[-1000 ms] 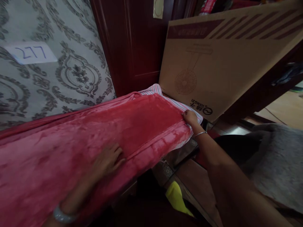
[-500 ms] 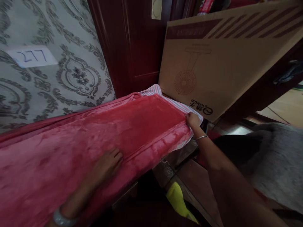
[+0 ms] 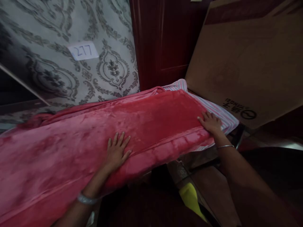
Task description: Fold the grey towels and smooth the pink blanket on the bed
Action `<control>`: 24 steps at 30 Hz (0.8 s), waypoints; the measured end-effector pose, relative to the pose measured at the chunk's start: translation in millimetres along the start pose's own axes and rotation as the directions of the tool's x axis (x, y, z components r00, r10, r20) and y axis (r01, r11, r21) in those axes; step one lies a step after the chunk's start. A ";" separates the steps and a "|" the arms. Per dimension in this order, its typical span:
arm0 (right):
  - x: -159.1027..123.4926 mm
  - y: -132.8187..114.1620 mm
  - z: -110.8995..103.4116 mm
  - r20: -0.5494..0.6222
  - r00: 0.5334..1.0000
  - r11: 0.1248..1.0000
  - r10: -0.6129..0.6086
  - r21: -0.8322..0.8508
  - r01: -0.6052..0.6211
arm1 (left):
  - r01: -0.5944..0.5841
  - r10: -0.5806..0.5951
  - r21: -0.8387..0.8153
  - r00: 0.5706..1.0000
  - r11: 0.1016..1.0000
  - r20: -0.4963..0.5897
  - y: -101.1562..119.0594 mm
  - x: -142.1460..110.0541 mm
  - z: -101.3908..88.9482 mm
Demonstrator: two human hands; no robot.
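A long red plush blanket (image 3: pixel 151 119) lies spread over a narrow surface, with a seam running along its near side. My left hand (image 3: pixel 116 151) rests flat on its middle, fingers spread and nothing held. At the blanket's right end, my right hand (image 3: pixel 210 122) lies palm down with its fingers apart, close to the edge. A striped cloth (image 3: pixel 224 115) sticks out from under the blanket at that end. Along the wall side, the blanket's far edge is bunched into a loose fold (image 3: pixel 104 105).
Behind stands a wall with patterned paper (image 3: pixel 113 69) and a paper label (image 3: pixel 83 51) reading 277. A dark red wooden panel (image 3: pixel 163 41) and a large cardboard box (image 3: pixel 246 63) border the right end. Something yellow (image 3: pixel 190 197) shows below, near the tiled floor (image 3: pixel 213 192).
My right hand has let go of the blanket's corner edge and now lies open on it. My left hand's fingers have spread. The view has shifted left.
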State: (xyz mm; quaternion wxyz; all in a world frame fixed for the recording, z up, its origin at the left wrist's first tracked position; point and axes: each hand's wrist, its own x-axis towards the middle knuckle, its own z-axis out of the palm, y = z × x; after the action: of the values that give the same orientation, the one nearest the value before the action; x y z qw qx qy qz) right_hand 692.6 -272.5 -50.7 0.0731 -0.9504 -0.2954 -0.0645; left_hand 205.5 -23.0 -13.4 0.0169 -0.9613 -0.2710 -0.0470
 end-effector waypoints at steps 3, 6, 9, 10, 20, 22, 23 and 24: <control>-1.1 3.4 -0.5 -0.008 1.000 1.000 0.007 0.010 -0.007 | -0.007 0.007 -0.029 1.000 1.000 -0.012 3.5 -1.4 -1.1; -4.0 2.7 -4.6 -0.028 1.000 1.000 0.001 0.027 0.000 | -0.014 0.013 -0.069 1.000 0.997 -0.022 4.2 -2.0 -3.8; -7.3 1.1 -8.5 -0.019 1.000 0.999 -0.003 0.041 0.003 | -0.025 0.025 -0.093 1.000 0.995 -0.002 6.0 -8.5 -6.0; -8.3 0.6 -9.7 -0.010 1.000 0.999 -0.002 0.045 0.003 | -0.037 0.038 -0.100 0.999 0.994 0.008 7.0 -12.6 -7.0; -14.5 -9.0 -15.2 -0.047 0.999 0.999 0.012 0.046 -0.010 | -0.069 0.063 -0.196 0.997 0.978 -0.036 17.9 -36.9 -17.8; -12.9 -9.6 -13.6 -0.068 0.998 0.999 0.015 0.046 -0.012 | -0.143 0.123 -0.239 0.988 0.961 -0.095 31.6 -16.2 -16.0; -11.8 -9.5 -12.7 -0.078 0.997 0.999 0.014 0.045 -0.011 | -0.189 0.162 -0.260 0.979 0.947 -0.121 42.1 -2.5 -14.9; -10.7 -9.2 -11.7 -0.085 0.996 0.999 0.014 0.044 -0.011 | -0.235 0.203 -0.275 0.969 0.932 -0.141 54.9 12.5 -13.9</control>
State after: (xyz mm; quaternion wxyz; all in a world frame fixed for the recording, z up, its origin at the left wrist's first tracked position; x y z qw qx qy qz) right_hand 677.7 -273.0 -40.1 0.1065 -0.9468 -0.2875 -0.0980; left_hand 243.7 -64.1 1.4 -0.1041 -0.9735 -0.1508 -0.1369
